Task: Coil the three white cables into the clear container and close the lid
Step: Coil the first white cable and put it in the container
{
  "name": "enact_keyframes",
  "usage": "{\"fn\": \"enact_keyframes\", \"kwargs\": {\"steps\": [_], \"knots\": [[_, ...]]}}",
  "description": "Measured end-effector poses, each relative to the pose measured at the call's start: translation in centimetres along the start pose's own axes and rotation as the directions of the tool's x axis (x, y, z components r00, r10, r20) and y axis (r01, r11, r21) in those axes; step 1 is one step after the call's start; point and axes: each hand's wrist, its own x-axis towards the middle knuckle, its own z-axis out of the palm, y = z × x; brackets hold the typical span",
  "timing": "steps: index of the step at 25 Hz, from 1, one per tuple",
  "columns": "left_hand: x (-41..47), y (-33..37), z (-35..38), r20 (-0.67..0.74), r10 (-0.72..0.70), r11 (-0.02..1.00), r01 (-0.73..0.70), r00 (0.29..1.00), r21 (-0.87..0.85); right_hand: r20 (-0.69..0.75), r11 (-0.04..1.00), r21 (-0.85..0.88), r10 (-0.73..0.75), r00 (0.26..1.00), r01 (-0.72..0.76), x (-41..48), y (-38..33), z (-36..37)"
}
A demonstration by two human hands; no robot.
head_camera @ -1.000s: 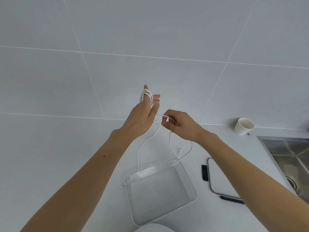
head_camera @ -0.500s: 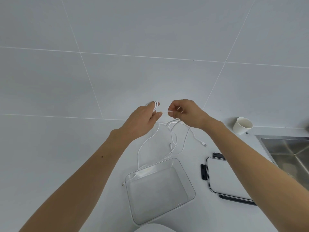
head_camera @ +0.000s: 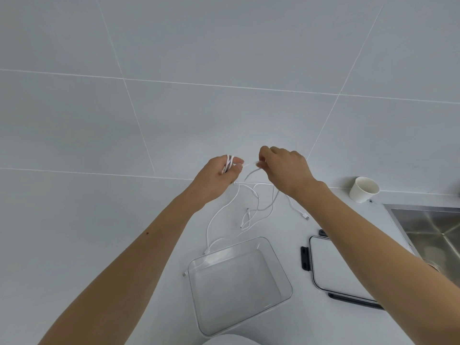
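Note:
My left hand [head_camera: 219, 174] is raised above the counter with a white cable [head_camera: 229, 163] wound in loops round its fingers. My right hand [head_camera: 283, 168] pinches the free run of that cable just to the right of the loops. More white cable [head_camera: 251, 207] hangs down from both hands and lies in tangled loops on the counter behind the clear container [head_camera: 281, 267]. The container is open and holds nothing. Its lid [head_camera: 331, 265], with dark clips, lies flat to the right, partly under my right forearm.
A white paper cup [head_camera: 364, 190] stands at the back right by the wall. A steel sink [head_camera: 433, 230] fills the right edge. A tiled wall rises behind the white counter [head_camera: 112, 232]. A white rounded object [head_camera: 226, 341] shows at the bottom edge.
Both hands have dropped lower and drawn level. My left fingers folded down from upright, with the loops still round them. My right hand moved up and right along the cable.

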Motion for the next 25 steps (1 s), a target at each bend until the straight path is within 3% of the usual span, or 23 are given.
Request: {"fn": "enact_keyframes", "kwargs": {"steps": [4,9,13,16,21,25], "knots": [[-0.8,0.8,0.1,0.204,-0.083,0.985,0.111,0.976,-0.132,-0.125,1.000,0.006,0.026,0.992,-0.026,0.5,-0.3,-0.4],[-1.8,2.7,0.0,0.390,0.068,0.893,0.119,0.918,-0.434,-0.066,0.991,0.091,0.100,0.993,-0.094,0.9,0.2,-0.4],[-1.2,2.9,-0.5,0.331,0.136,0.613,0.183,0.934,-0.768,0.002,0.978,0.166,0.131,0.991,-0.129,0.5,0.1,0.3],[-0.7,3.3,-0.6,0.263,0.169,0.454,0.162,0.950,-0.876,0.048,0.974,0.196,0.109,0.993,-0.117,0.1,-0.4,0.9],[0.0,3.3,-0.5,0.135,0.028,0.272,0.122,0.991,-0.955,0.097,0.966,0.256,0.021,0.995,-0.045,-0.2,-1.4,1.7],[1.0,3.0,-0.8,-0.056,-0.018,0.261,-0.049,0.998,-0.964,0.091,0.938,0.333,-0.139,0.986,0.101,-1.2,-2.6,1.2]]}}
